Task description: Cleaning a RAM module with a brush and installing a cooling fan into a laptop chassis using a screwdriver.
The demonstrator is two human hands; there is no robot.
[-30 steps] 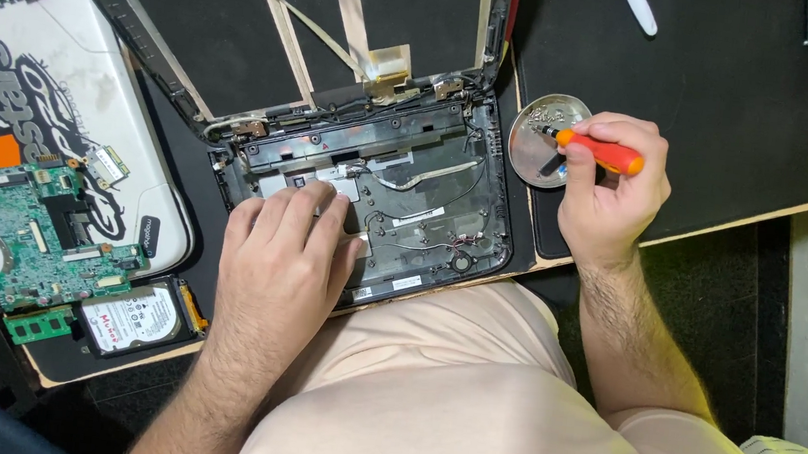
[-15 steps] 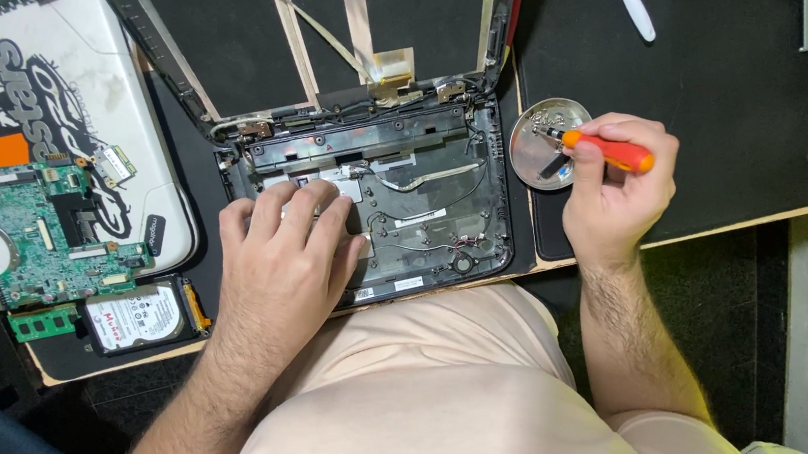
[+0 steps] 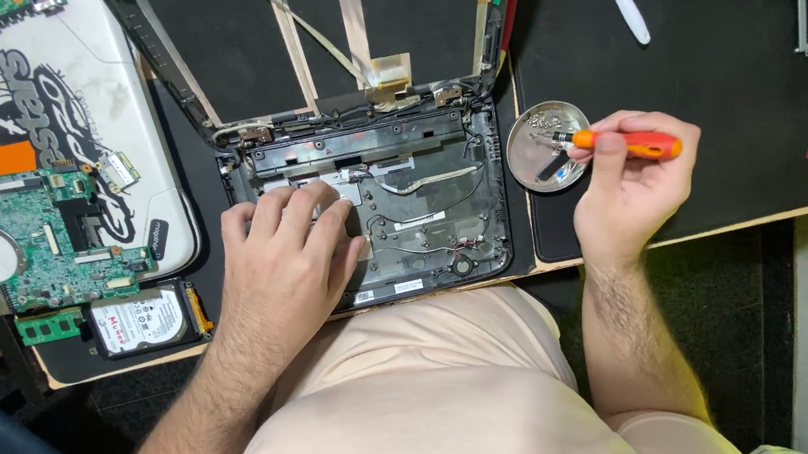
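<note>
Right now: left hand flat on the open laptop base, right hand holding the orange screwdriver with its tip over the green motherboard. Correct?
Not quite. The head view shows the screwdriver tip over the round metal dish beside the laptop base, not the motherboard, which lies far off past the left hand. The rest holds: left hand flat on the base, right hand holding the screwdriver.

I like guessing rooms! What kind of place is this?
Probably a home electronics repair desk. An opened laptop shell lies on a black mat, a green circuit board beside it, and the right hand holds an orange screwdriver over a small metal dish.
</note>
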